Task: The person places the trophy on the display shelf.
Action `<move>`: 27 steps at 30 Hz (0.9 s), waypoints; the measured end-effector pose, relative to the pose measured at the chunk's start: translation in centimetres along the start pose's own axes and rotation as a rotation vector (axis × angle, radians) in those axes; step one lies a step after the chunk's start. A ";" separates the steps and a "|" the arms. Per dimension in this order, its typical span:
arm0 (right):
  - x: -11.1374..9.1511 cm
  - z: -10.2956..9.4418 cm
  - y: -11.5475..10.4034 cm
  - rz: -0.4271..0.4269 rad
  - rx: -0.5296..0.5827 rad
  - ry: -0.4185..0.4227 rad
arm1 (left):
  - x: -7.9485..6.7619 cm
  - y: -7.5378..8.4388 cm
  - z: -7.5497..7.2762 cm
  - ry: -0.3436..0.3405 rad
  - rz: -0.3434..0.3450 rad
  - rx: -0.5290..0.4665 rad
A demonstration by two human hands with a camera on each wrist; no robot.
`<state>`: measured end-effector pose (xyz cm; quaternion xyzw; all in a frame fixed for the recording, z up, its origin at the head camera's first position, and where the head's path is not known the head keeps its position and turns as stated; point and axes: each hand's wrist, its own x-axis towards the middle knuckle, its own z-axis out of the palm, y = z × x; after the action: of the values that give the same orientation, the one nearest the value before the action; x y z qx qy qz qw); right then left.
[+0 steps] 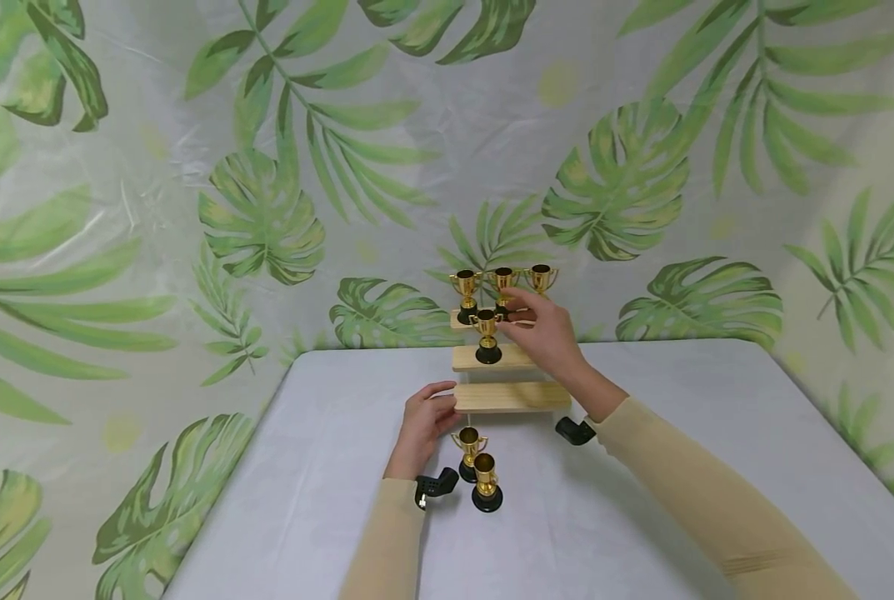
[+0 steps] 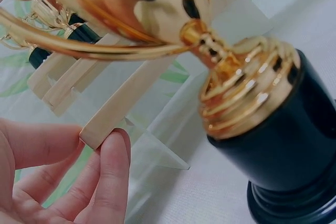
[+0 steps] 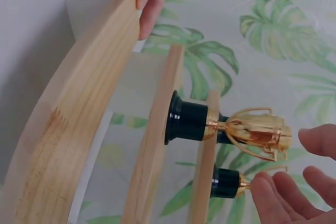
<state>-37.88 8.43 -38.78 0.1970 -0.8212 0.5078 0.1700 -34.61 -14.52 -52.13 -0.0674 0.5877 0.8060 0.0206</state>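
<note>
My left hand (image 1: 422, 421) pinches the left end of the lowest wooden shelf (image 1: 511, 397) between thumb and fingers. Up at the stand's middle shelf (image 1: 520, 357), my right hand (image 1: 542, 332) hovers beside a small gold trophy cup (image 1: 487, 332) on a black base. In the right wrist view, a gap shows between the right fingers (image 3: 270, 198) and this cup (image 3: 257, 131), which stands on its shelf. Across the top shelf stand three similar trophies (image 1: 466, 292), partly hidden by the right hand.
Two more gold trophies (image 1: 486, 479) stand upright on the white tabletop (image 1: 327, 467) in front of the stand, close to the left wrist. Clear panels (image 2: 157, 150) support the shelves. Behind hangs a leaf-patterned cloth (image 1: 387, 242).
</note>
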 end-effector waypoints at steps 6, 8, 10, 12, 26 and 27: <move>-1.1 -0.6 -0.4 -0.012 0.018 0.004 | 0.1 0.0 -0.1 -0.013 -0.004 0.019; -1.6 -0.8 -0.5 -0.020 0.036 0.006 | 0.1 0.1 -0.1 -0.023 -0.008 0.025; -2.1 -0.9 -0.6 -0.028 0.057 0.006 | 0.1 0.2 -0.1 -0.032 -0.014 0.029; -2.6 -0.9 -0.7 -0.036 0.072 0.004 | 0.0 0.2 -0.2 -0.038 -0.014 0.032; -5.7 -0.8 -1.9 -0.015 0.092 0.024 | -0.3 0.2 0.0 -0.024 0.000 0.037; -5.9 -0.8 -2.0 -0.014 0.094 0.026 | -0.3 0.3 0.0 -0.024 -0.001 0.038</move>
<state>-31.71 9.27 -39.72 0.2039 -0.7926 0.5473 0.1749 -34.36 -14.55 -51.83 -0.0577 0.6026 0.7954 0.0294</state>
